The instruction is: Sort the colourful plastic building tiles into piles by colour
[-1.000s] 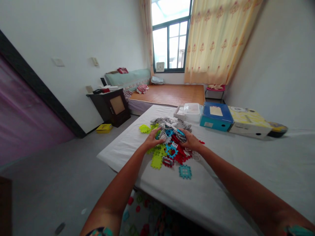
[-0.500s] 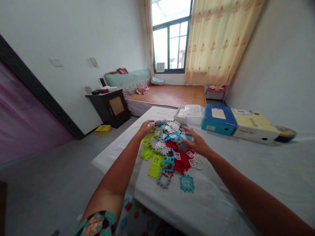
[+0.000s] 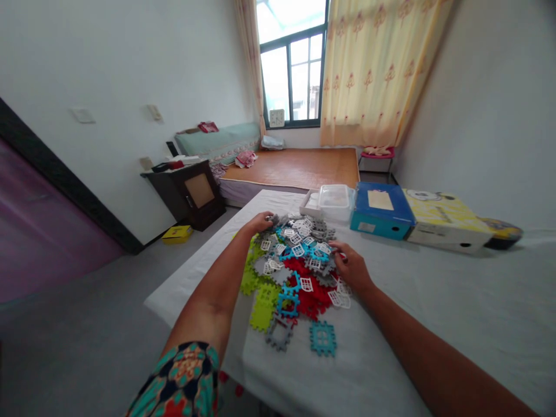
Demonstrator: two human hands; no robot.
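Observation:
A heap of plastic interlocking building panels spreads over the table, with red panels (image 3: 310, 298), lime-green panels (image 3: 264, 307), white window lattices (image 3: 306, 284) and grey ones among them. At the heap's far left edge, my left hand (image 3: 259, 222) has its fingers closed on a grey panel (image 3: 273, 219). My right hand (image 3: 353, 267) is at the right edge, fingers bent together against the pieces; what they hold, if anything, is hidden. Nearer me lie a blue window panel (image 3: 322, 338) and a grey square frame (image 3: 279, 332), both apart from my hands.
Beyond the heap stand a clear plastic tub (image 3: 334, 197), a blue box (image 3: 382, 211) and a yellow-and-white box (image 3: 445, 220) along the white-covered table (image 3: 391, 324). Farther back are a bed (image 3: 299, 165) and a dark cabinet (image 3: 191, 194).
Both hands have come down onto the heap's edges and their fingers have closed from a spread pose. The left fingers now grip a grey panel. The view has shifted slightly.

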